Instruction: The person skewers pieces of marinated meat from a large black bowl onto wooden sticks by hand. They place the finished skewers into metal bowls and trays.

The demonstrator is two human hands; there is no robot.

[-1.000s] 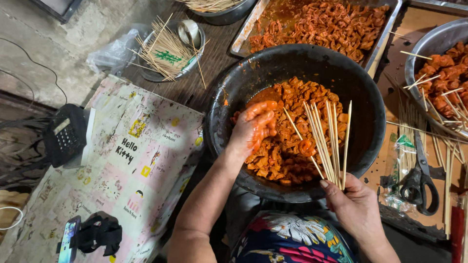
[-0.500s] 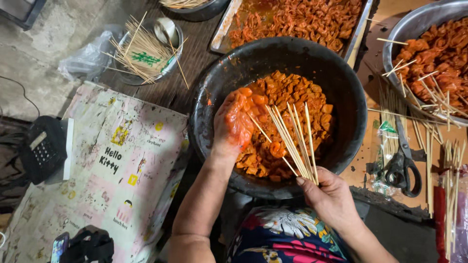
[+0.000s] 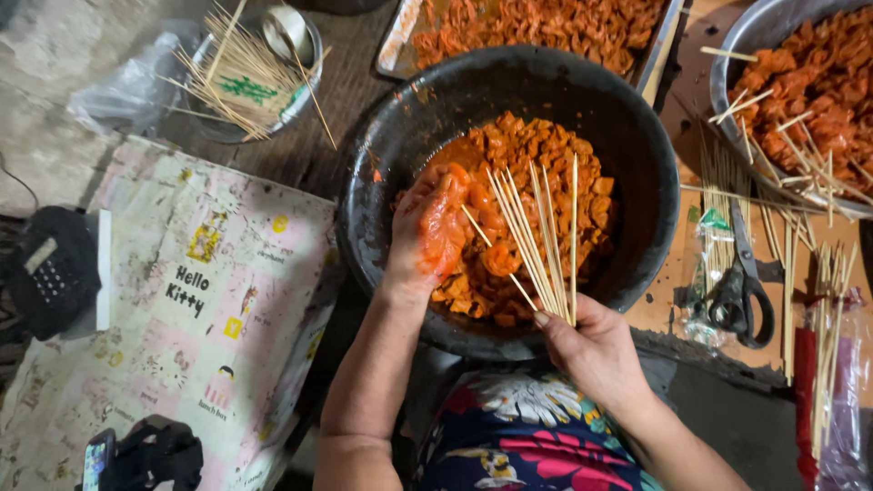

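Right hand [image 3: 596,350] shut tight round a bunch of bamboo skewers [image 3: 536,241], tips fanned up over the black bowl [image 3: 637,145]. Left hand [image 3: 432,232], sauce-coated, fingers curled loosely on orange meat pieces [image 3: 546,168] w/ one skewer [image 3: 496,259] poking thru a piece just beside it, all inside the bowl.

black scissors [image 3: 741,295] on tabletop [image 3: 300,155], metal bowl of loose sticks [image 3: 250,77], patterned cloth [image 3: 182,309], black calculator [image 3: 50,268], tray of meat [image 3: 546,23]
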